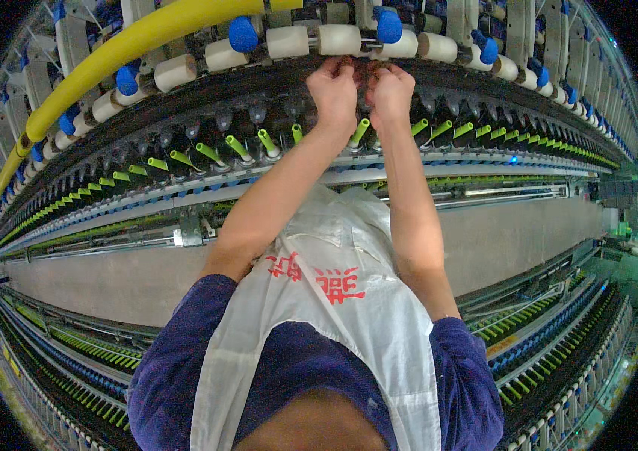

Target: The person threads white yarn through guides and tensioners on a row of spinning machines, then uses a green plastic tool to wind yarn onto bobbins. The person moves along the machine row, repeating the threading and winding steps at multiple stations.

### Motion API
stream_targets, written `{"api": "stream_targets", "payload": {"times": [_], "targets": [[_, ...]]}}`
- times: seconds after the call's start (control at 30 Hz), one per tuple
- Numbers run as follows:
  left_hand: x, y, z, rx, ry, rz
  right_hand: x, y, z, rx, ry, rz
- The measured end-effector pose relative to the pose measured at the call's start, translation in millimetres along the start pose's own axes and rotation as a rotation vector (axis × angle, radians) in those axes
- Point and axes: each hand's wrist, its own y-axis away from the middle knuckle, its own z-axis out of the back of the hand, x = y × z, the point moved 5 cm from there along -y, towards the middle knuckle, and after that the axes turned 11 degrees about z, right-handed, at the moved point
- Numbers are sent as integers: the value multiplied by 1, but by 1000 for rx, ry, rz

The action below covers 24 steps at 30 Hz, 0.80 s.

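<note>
The left hand (333,96) and right hand (393,96) are held close together, fingers curled just below a white roller (339,40) in the upper row of a long machine (214,94); whether anything is pinched cannot be told. Green tubes (235,145) are lined up nearer the body. The roller is judged firm, smooth, perhaps slippery, and best gripped around its middle, clear of the blue knobs (389,26).

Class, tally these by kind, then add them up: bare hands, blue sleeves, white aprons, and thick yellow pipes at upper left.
Bare hands: 2 (left hand, right hand)
Blue sleeves: 2
White apron: 1
Thick yellow pipe: 1
Total: 6
</note>
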Motion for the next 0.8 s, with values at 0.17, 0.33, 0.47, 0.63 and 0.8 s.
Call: {"api": "stream_targets", "payload": {"times": [0.17,0.33,0.47,0.63,0.8], "targets": [[-7,-6,-7,-95,17,-10,-1,-9,2,2,84,-25],[-11,-4,-9,-164,63,-63,-5,-13,-5,151,122,-34],[-10,0,-12,-191,19,-100,-7,-18,-1,358,265,-2],[1,3,-17,-181,187,59,-5,-19,8,535,375,58],[14,32,-17,-41,110,160,16,9,37,667,462,314]]}}
